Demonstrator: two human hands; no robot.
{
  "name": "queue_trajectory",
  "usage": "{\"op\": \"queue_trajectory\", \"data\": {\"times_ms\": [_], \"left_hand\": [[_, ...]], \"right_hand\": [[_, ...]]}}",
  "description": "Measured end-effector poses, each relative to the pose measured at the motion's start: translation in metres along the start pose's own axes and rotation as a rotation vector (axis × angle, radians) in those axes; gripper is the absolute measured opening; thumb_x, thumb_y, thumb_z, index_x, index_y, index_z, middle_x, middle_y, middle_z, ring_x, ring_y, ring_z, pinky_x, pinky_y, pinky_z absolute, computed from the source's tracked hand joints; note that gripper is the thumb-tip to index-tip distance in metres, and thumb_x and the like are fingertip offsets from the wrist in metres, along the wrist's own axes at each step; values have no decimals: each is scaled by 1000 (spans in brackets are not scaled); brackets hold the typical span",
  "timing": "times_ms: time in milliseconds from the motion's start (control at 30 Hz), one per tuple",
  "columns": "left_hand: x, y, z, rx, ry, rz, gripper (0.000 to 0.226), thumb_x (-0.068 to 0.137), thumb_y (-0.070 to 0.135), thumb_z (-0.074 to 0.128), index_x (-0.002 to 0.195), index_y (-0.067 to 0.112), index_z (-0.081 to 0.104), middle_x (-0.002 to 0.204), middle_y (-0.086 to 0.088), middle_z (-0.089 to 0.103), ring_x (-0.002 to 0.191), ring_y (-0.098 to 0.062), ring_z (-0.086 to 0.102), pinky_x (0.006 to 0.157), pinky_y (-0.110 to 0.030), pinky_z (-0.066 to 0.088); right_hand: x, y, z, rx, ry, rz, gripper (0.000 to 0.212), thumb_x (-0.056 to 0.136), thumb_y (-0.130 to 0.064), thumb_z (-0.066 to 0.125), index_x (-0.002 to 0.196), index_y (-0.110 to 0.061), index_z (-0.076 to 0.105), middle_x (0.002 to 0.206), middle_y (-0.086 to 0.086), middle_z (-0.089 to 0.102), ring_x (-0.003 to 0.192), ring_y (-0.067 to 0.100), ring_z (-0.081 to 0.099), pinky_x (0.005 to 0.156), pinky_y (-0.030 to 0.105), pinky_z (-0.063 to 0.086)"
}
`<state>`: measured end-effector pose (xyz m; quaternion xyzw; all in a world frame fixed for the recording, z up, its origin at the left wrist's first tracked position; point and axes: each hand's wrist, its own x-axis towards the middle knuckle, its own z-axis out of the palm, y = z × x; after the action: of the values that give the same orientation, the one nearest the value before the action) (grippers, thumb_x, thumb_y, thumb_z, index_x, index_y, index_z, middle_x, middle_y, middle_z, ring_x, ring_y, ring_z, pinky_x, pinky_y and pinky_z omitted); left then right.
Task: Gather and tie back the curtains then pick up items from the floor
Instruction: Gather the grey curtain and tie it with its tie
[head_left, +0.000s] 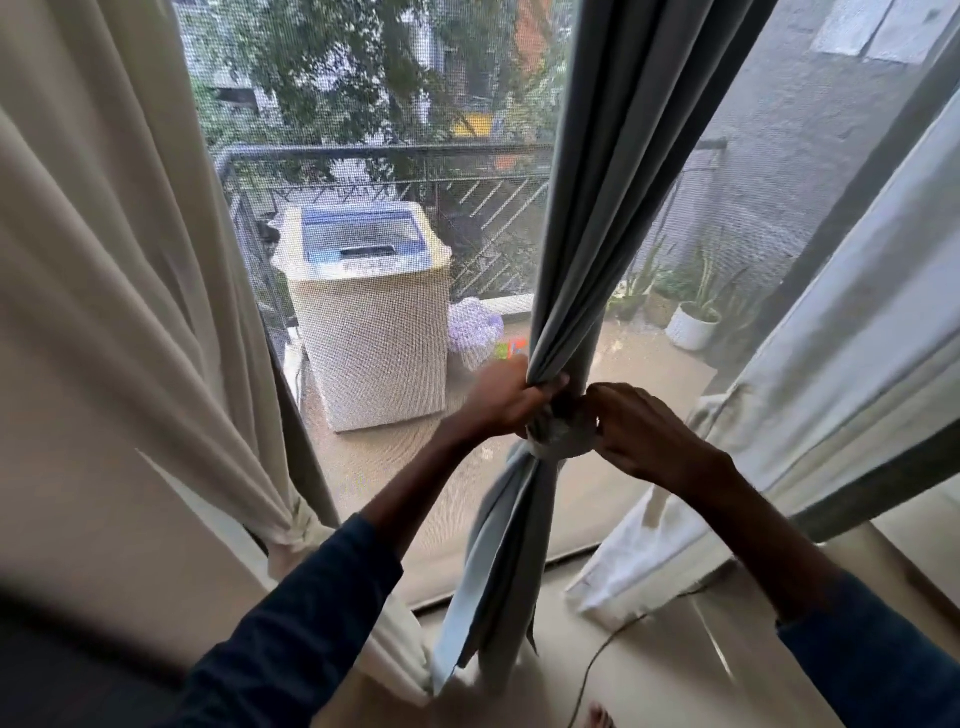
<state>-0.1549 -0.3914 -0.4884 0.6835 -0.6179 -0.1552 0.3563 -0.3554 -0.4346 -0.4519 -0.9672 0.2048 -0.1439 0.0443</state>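
A grey curtain hangs gathered into one bundle in the middle of the window, with a knot wound around it at waist height. My left hand grips the bunched cloth just above the knot on its left side. My right hand pinches the knot from the right. Below the knot the grey cloth hangs loose to the floor. A cream curtain on the left is tied back low down. Another pale curtain hangs on the right.
Behind the mesh screen a washing machine stands on the balcony beside potted plants and a railing. A thin dark cable lies on the indoor floor near my bare toes.
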Motion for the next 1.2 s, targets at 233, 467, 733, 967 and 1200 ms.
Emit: {"op": "queue_trajectory", "data": {"times_ms": [233,467,733,967,1200], "left_hand": [[0,4,0,1,24,29,57,86,53,45,92,0,66,89,-19,68,84,-35,64,75,-45,52],[0,15,6,-58,-6,16,64,86,55,44,83,-5,63,77,-25,66,71,-37,66,65,-51,54],[-2,10,10,-123,13,-83,63,83,63,47,76,4,64,67,-13,70,58,-29,70,54,-46,59],[3,9,-4,-71,42,-175,57,82,60,42,84,7,63,77,-11,66,75,-32,69,61,-31,49],[7,10,-6,-96,58,-163,41,82,53,43,77,14,53,79,-11,61,74,-26,59,65,-29,36]], "right_hand": [[23,-17,-8,-103,-200,122,32,77,-4,61,107,-12,67,103,13,71,93,41,65,66,36,42],[42,-15,-9,-427,-514,266,39,93,-38,59,129,-25,56,123,0,67,110,25,66,83,31,47],[32,13,7,65,-598,433,18,91,-12,58,106,-20,61,64,-3,71,65,25,68,56,31,53],[0,25,39,358,52,243,63,75,3,57,126,-35,58,79,-1,70,74,17,70,66,34,56],[-10,-3,78,1456,333,822,33,92,10,60,124,6,54,89,26,69,83,35,70,75,41,64]]}}
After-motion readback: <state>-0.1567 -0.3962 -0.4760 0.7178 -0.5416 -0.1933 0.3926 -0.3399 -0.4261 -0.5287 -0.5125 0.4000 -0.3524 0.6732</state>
